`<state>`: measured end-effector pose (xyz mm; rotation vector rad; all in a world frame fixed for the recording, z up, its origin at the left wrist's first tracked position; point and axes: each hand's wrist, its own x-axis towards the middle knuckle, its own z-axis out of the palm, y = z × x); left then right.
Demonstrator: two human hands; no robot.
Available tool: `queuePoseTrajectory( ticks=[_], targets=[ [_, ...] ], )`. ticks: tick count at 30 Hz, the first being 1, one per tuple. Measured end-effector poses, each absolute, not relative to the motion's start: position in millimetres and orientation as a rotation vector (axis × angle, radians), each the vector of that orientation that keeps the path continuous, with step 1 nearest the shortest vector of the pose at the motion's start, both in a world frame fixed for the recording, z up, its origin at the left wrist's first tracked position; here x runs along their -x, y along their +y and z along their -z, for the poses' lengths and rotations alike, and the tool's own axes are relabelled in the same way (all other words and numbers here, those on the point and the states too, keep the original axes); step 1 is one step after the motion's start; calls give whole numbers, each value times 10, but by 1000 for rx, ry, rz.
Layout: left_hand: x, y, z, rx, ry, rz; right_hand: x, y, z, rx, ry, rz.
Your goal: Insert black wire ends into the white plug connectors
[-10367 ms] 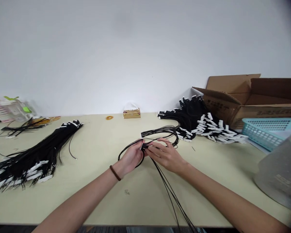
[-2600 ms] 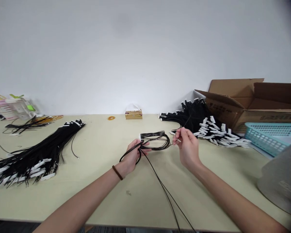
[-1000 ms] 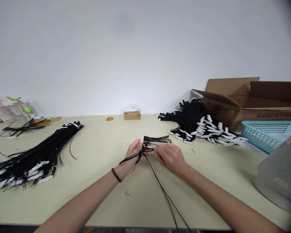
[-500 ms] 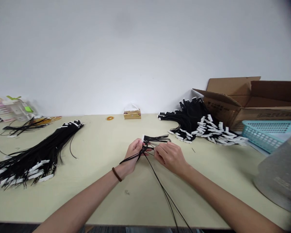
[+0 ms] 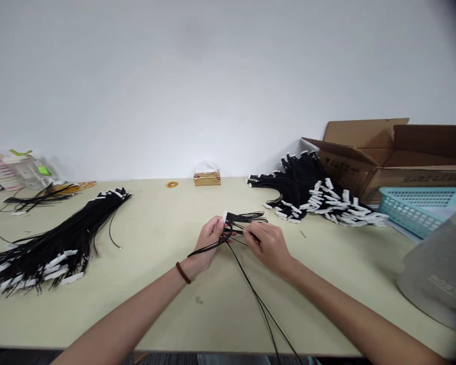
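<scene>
My left hand (image 5: 209, 238) is closed on a black wire harness (image 5: 245, 218) near its white connector (image 5: 225, 216). Several black wires fan out rightward from that connector, and others loop back over my left wrist. My right hand (image 5: 268, 246) pinches black wires of the same harness, just right of my left hand; its fingertips are partly hidden. Two long wires (image 5: 256, 296) hang down from between the hands, across the table and over its front edge.
Bundled harnesses (image 5: 61, 233) lie at left, and another heap (image 5: 300, 177) at right. Behind that heap stands an open cardboard box (image 5: 349, 167), with a turquoise basket (image 5: 410, 213) and a grey container (image 5: 437, 274) nearer. A tissue pack (image 5: 207, 178) and rubber bands (image 5: 172, 184) lie by the wall.
My right hand has shifted very slightly to the right, still pinching the wires. My left hand stays nearly where it was.
</scene>
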<state>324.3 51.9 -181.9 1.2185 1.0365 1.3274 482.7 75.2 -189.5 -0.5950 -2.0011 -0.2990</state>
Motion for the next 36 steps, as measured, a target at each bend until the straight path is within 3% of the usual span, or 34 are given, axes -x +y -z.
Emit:
queuePoseTrajectory(
  ticks=[36],
  targets=[
    [-3236, 537, 1832, -1253, 1055, -1342, -4827, 747, 1884, 593, -1972, 307]
  ],
)
